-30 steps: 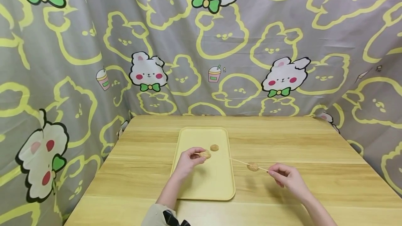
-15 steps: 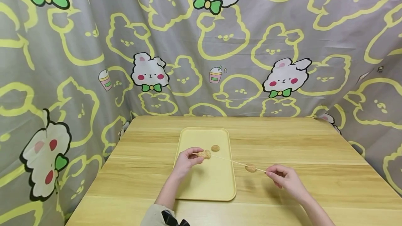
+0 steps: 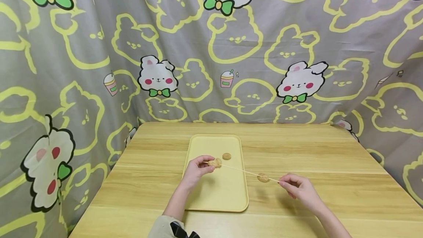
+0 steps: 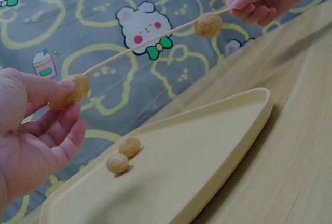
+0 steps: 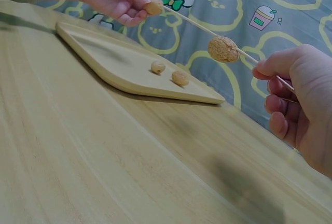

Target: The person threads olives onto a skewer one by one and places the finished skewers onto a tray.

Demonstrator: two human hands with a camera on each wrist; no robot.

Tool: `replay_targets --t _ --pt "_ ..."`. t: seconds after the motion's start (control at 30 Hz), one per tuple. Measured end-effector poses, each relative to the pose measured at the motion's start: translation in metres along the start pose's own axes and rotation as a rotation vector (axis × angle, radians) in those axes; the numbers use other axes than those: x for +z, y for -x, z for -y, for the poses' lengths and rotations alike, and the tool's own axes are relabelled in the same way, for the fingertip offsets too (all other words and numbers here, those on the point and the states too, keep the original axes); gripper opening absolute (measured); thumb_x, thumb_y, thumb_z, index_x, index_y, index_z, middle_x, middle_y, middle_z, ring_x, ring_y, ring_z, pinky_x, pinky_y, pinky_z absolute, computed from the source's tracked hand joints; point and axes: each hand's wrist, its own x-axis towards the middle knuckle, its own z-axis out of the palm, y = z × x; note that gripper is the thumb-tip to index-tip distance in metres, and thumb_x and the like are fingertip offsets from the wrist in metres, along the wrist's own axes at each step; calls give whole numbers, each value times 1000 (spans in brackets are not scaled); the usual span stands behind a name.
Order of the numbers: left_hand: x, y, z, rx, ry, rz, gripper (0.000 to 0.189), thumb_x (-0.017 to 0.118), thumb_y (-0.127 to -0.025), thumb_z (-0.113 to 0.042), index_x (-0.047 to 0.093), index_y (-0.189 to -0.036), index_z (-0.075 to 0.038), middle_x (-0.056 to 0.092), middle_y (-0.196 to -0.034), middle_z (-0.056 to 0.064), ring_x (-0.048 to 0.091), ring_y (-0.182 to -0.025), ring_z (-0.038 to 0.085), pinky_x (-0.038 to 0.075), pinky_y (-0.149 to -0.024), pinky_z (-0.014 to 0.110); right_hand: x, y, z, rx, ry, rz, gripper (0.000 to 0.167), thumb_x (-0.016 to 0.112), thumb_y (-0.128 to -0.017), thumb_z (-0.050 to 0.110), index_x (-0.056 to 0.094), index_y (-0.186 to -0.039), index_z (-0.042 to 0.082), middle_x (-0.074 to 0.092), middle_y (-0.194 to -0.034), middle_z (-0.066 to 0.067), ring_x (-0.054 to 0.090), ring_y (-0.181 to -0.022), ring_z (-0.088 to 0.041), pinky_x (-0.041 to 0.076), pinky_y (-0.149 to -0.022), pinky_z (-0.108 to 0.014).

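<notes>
Between thumb and fingers, my left hand (image 4: 39, 125) pinches a brown, wrinkled ball (image 4: 72, 92) that looks like a meatball, held above the tray. My right hand (image 3: 300, 190) grips a thin wooden skewer (image 4: 135, 50) near one end. Close to the right fingers, a second brown ball (image 5: 223, 49) is threaded on it. The skewer's far end meets the left hand's ball; how deep it goes in, I cannot tell. Two more balls, a farther one (image 4: 129, 147) and a nearer one (image 4: 118, 163), lie together on the yellow tray (image 3: 228, 197).
The tray lies lengthwise on a light wooden table (image 3: 297, 142), left of the middle. A grey curtain (image 3: 244, 47) with rabbit and bear prints hangs behind the table and at both sides.
The right hand has shifted slightly left with the skewer. Its far end, apart from the left hand's ball a second ago, now meets that ball. The left hand stays nearly still.
</notes>
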Motion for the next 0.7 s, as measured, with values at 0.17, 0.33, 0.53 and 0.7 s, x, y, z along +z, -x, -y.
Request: replay_targets --t 0.17,0.33,0.53,0.7 --pt "0 1 0 -4 37 8 37 62 -79 12 50 -112 21 61 -86 4 56 -75 9 51 -69 19 1 -1 -1 -9 -2 9 10 59 -89 2 61 -90 -8 47 -57 -1 44 -47 -10 41 -42 -27" --pt "0 2 -1 15 64 52 38 62 -81 10 49 -114 21 61 -86 0 57 -75 9 52 -71 21 4 -1 1 -31 6 17 9 59 -88 1 61 -89 -8 47 -57 1 44 -47 -8 41 -41 -27" --pt "1 2 0 66 94 84 40 64 -80 8 47 -113 22 58 -86 2 57 -75 8 52 -70 20 7 -1 -1 -54 1 26 8 58 -88 0 60 -88 -8 48 -56 -2 44 -46 -9 41 -40 -28" --pt "3 5 -3 221 30 110 29 72 -77 -2 58 -99 12 60 -81 0 54 -71 6 49 -63 15 7 -1 -2 -60 -3 33 9 58 -89 1 60 -89 -8 48 -58 -3 45 -47 -10 42 -40 -28"
